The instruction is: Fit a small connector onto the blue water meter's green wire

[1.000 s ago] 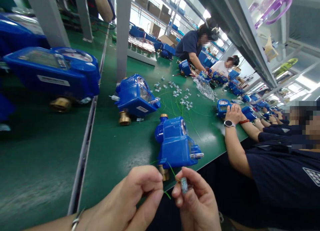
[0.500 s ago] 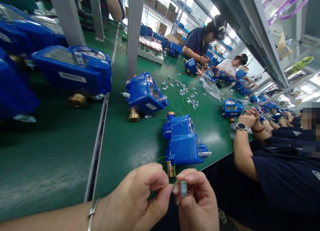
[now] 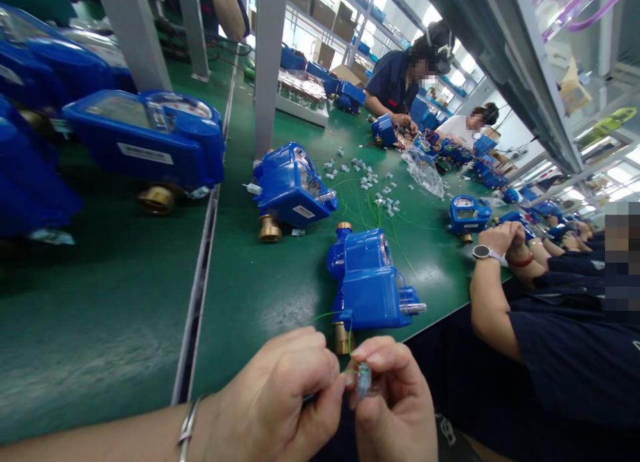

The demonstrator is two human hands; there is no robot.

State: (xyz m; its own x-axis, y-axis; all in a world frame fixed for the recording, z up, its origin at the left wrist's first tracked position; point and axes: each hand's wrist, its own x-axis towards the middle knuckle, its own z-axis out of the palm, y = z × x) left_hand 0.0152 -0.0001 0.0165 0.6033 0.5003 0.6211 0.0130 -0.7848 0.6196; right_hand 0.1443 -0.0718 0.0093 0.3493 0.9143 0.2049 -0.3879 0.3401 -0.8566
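My right hand (image 3: 400, 409) pinches a small clear, bluish plastic seal (image 3: 364, 380) between thumb and fingers. A thin green wire (image 3: 350, 337) runs from the seal up to a lug on the blue water meter (image 3: 370, 285) just beyond my hands. My left hand (image 3: 285, 395) is closed beside the seal, thumb and forefinger pinched on the wire; its tip is hidden by the fingers. The meter lies on its side, one brass threaded end (image 3: 343, 339) close above my fingertips. Neither hand touches the meter's body.
Another blue meter (image 3: 295, 185) stands behind, near a grey post (image 3: 265, 69). Loose seals (image 3: 369, 179) and green wires lie scattered beyond. A metal-edged gap (image 3: 197, 302) splits the green bench; more meters (image 3: 145, 142) sit left. A co-worker's forearms (image 3: 487, 282) rest at the right edge.
The seal in my right hand has turned slightly and shifted a little left, closer to my left fingertips. The view has drifted slightly. Both hands keep their grips.
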